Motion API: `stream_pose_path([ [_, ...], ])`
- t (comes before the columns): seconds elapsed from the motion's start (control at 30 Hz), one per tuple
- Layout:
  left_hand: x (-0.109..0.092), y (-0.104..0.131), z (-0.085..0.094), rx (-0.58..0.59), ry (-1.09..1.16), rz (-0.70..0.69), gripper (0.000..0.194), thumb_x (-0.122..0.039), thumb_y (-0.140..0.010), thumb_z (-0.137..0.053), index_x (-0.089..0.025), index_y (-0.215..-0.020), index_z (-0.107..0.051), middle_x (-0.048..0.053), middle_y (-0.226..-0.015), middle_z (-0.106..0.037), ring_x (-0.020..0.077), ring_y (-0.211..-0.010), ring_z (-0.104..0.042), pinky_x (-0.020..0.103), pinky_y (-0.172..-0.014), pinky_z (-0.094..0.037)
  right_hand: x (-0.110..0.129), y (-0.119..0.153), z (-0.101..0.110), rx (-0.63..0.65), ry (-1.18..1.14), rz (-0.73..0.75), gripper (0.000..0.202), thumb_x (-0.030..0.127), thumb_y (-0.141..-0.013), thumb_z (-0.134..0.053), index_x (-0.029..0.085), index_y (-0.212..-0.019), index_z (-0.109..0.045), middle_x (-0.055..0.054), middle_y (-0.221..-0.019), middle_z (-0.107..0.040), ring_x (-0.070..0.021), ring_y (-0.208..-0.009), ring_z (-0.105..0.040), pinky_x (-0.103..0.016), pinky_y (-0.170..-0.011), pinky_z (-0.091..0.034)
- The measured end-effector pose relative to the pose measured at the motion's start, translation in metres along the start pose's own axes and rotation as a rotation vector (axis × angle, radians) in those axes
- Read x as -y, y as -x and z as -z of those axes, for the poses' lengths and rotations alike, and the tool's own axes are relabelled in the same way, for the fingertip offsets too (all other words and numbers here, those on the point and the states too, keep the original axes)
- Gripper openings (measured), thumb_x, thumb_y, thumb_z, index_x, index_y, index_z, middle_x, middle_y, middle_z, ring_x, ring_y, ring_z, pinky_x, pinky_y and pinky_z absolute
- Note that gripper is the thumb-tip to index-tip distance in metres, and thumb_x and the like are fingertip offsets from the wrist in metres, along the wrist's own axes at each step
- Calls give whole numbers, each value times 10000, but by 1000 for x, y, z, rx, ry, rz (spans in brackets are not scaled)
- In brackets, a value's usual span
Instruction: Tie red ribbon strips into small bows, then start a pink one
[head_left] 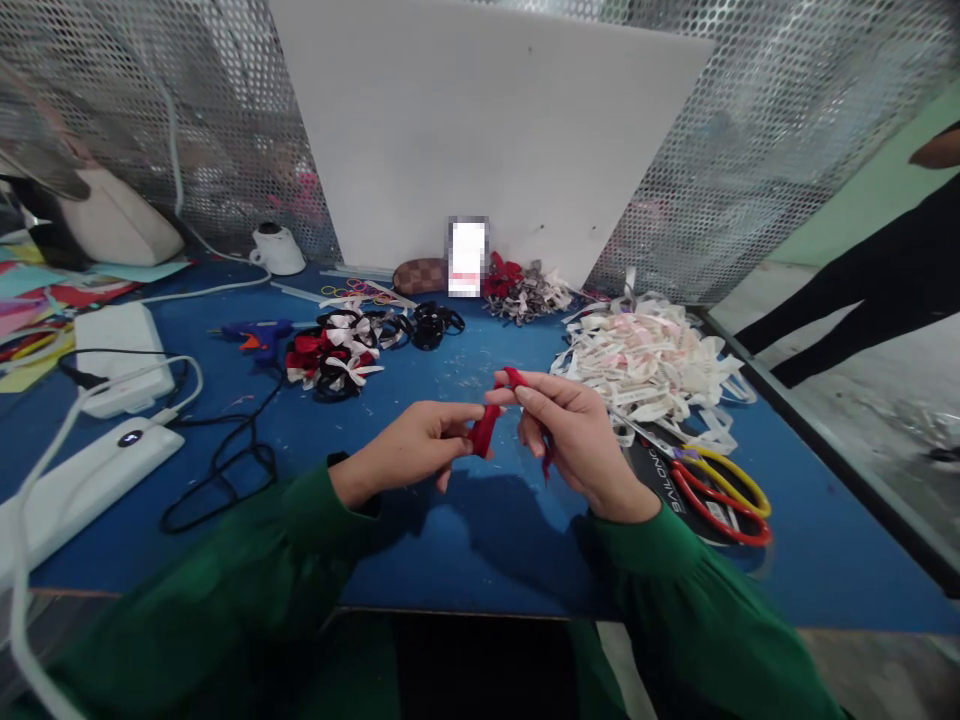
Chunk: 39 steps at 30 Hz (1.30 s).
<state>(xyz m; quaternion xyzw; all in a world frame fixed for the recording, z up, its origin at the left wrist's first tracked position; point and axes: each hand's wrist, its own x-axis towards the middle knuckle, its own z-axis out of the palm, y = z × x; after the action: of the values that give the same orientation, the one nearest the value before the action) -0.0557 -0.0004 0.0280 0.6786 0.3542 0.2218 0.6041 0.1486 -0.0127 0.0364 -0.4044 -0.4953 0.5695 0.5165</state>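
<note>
My left hand pinches a piece of red ribbon between thumb and fingers, above the middle of the blue table. Close beside it, my right hand is closed on red ribbon too, which loops over its fingertips and hangs down below the palm. Whether both hands hold one single strip I cannot tell. Behind my left hand lies a pile of black hair ties with red and white bows. To the right of my right hand is a heap of cream ribbon pieces.
Scissors with red and yellow handles lie at right. A blue glue gun, power bank and cables occupy the left. A lit phone leans against the white board. Another person's legs stand beyond the table's right edge.
</note>
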Motion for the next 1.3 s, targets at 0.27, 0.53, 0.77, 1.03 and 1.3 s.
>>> stream_pose_path([
  [0.27,-8,2,4,125,141,39,429,-298,-893,-635,-177,-1305,-630,131,-1024,-764,64,-406,-575,165,-396,-383,0,-4,4,6,-7,-33,281,386,-875,-647,200,-1071,-725,-92,-1072,-774,-41,-372,-459,-219,-361,-361],
  [0.53,-14,8,7,103,336,15,512,-280,-880,-680,-201,-1378,-592,152,-1027,-765,32,-370,-504,162,-383,-367,-7,-6,2,152,-36,-59,468,290,-781,-695,226,-1239,-621,-35,-975,-756,-106,-560,-605,-236,-476,-460],
  [0.77,-14,11,7,91,551,-5,533,-212,-860,-695,-244,-1381,-592,111,-935,-781,21,-336,-486,146,-352,-311,-20,-6,-7,39,58,60,525,300,-774,-739,264,-1277,-594,22,-864,-708,-128,-700,-629,-257,-624,-519],
  [1.03,-9,12,11,102,727,-17,527,-179,-811,-740,-257,-1322,-639,86,-880,-788,11,-300,-458,150,-338,-237,-25,-7,-10,-22,123,116,588,325,-804,-733,258,-1353,-534,47,-735,-680,-145,-637,-657,-307,-694,-558],
  [1.3,-7,8,12,50,738,8,553,-166,-840,-721,-227,-1373,-589,108,-896,-784,-2,-303,-433,145,-352,-243,-26,-16,0,12,15,-354,336,414,-787,-734,182,-998,-613,-9,-707,-684,-131,-566,-669,-235,-542,-531],
])
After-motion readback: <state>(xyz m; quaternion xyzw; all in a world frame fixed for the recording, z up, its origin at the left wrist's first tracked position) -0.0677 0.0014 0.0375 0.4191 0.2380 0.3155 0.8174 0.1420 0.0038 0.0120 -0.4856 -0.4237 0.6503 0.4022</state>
